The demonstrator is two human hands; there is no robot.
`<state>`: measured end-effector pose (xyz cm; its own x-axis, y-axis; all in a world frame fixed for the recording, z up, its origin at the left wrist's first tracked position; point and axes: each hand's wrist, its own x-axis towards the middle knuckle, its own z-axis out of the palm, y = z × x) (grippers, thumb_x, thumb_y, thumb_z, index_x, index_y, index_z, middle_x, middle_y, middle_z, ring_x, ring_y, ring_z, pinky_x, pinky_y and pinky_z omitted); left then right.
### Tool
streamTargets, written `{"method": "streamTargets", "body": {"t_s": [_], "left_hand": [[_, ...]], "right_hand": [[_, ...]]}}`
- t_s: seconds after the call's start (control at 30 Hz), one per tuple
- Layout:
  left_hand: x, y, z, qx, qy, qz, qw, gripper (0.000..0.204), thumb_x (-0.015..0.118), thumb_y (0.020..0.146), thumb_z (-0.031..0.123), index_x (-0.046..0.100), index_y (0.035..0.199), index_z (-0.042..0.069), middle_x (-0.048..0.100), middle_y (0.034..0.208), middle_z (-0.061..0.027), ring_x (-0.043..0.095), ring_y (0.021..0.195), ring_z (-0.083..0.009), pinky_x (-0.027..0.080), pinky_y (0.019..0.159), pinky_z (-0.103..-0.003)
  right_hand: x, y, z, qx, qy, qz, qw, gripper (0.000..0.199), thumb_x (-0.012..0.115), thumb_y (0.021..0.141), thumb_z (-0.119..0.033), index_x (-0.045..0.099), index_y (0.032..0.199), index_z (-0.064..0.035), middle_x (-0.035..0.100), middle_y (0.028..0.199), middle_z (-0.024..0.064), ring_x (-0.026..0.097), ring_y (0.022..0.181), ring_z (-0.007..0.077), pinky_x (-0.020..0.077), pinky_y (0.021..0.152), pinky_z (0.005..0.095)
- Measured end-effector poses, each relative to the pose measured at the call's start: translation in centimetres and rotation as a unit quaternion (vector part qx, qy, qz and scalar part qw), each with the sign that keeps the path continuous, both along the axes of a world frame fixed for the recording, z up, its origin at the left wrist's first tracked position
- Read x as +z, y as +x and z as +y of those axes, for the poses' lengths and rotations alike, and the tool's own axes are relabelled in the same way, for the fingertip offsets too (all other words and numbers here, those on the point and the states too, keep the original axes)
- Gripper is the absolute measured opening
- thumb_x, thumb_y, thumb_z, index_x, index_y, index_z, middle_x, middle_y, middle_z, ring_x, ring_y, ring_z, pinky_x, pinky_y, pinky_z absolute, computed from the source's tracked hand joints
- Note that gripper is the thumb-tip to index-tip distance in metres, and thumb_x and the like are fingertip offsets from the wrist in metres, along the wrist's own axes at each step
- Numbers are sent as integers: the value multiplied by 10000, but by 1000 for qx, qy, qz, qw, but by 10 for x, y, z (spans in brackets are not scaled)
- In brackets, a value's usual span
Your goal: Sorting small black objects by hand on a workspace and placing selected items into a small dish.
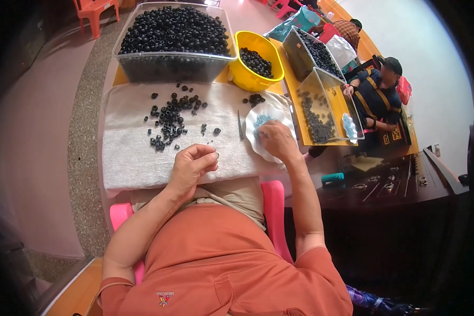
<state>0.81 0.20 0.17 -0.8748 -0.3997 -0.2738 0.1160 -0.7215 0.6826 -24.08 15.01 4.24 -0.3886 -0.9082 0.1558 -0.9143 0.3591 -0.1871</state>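
Your left hand (194, 167) is closed at the tips: thumb and forefinger pinch a small dark piece (216, 156) (too small to make out its shape) above the near part of the white towel (125, 150). Your right hand (279, 139) reaches down into the white plate (253, 112), fingers bent; whether they grip anything cannot be told. The pale blue pieces (262, 119) lie in that plate, beside and under the fingertips. Treat these as very light and easily scattered; take one at a time between fingertip pads. The loose black pieces (166, 115) lie on the towel beyond your left hand. They look rigid, smooth and apt to roll; hold each by its outer wall, leaving any opening uncovered. Farther out stand the clear tub (163, 72) and the yellow bin (247, 80), both holding more black pieces.
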Motion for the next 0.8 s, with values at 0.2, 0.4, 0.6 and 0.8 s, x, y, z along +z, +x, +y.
{"method": "streamTargets", "body": {"t_s": [0.2, 0.4, 0.6, 0.8], "left_hand": [[-1, 0, -1, -1, -1, -2, 1000, 118, 695, 880, 80, 646, 977, 34, 647, 870, -34, 627, 790, -126, 550, 763, -280], [-2, 0, -1, -2, 0, 1, 1000, 114, 696, 879, 79, 648, 970, 30, 647, 873, -37, 625, 790, -127, 550, 760, -280], [-2, 1, -1, -1, 0, -1, 1000, 111, 695, 877, 75, 649, 967, 30, 646, 874, -38, 624, 788, -126, 551, 759, -275], [0, 0, -1, -3, 0, -4, 1000, 118, 698, 875, 75, 647, 971, 30, 646, 874, -39, 624, 787, -125, 552, 760, -273]], "right_hand": [[3, -1, -4, 6, 17, 9, 1000, 117, 647, 743, -84, 715, 822, -30, 676, 837, 145, 637, 852, 338, 507, 792, 416], [5, -1, -7, -3, 39, 2, 999, 125, 635, 737, -136, 705, 784, -43, 671, 834, 153, 634, 864, 339, 506, 804, 425], [9, 3, -12, 3, 57, 20, 998, 115, 634, 720, -132, 677, 752, -30, 665, 812, 157, 638, 838, 338, 509, 794, 424], [3, -2, -12, 7, 34, 13, 999, 121, 648, 698, -140, 669, 742, -30, 659, 784, 154, 641, 814, 339, 514, 778, 418]]}}
